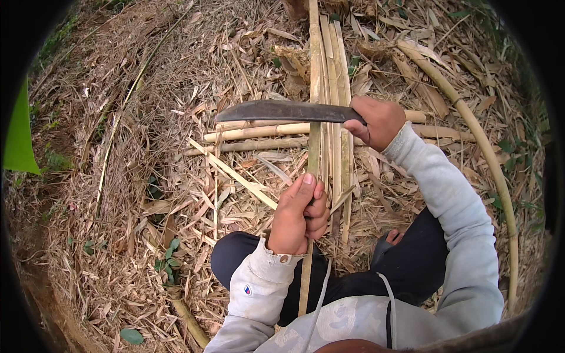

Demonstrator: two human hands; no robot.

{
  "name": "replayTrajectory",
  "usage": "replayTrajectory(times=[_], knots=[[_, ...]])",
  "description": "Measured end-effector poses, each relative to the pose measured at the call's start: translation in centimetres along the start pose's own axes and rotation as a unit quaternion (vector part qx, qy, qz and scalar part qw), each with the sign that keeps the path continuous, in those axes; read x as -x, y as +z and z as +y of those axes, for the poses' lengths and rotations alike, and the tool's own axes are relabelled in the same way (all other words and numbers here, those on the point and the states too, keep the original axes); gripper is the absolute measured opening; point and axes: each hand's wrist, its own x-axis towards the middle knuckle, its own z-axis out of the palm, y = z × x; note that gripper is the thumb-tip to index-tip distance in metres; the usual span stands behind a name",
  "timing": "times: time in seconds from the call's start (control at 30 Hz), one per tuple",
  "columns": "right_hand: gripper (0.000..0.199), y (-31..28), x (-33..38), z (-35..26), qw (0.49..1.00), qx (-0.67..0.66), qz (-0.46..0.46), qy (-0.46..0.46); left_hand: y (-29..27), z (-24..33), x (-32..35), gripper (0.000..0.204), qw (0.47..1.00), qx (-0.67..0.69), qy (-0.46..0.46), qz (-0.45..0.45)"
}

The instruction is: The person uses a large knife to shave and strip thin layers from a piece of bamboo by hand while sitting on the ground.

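Strip [314, 150] in the left hand [299, 213], running near to far, with the knife [276, 110] held across its line.

The left hand is curled tight round the strip, thumb lying along it, with lengths showing on the far and near sides. The right hand [379, 122], farther off and to the right, is wrapped round the knife's handle; the blade points left, about square to the strip's long axis. Whether they touch, I cannot tell. Just right lie other strips [338, 147], roughly parallel; poles [259, 131] lie crosswise beyond the left hand, and a bent pole [490, 156] curves at right.
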Motion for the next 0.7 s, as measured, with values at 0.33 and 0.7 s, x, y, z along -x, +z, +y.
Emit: replayTrajectory(times=[0.33,0.7], knots=[[0.055,2.3,-0.1,0.6,1.0,0.016,-0.007,0.02,-2.1,0.3,-1.0,0.029,0.995,0.078,-0.042,-0.045],[0.051,2.2,0.5,-2.1,0.999,-0.022,0.044,-0.018,-1.6,0.7,-0.3,0.029,0.991,0.107,-0.055,-0.065]])
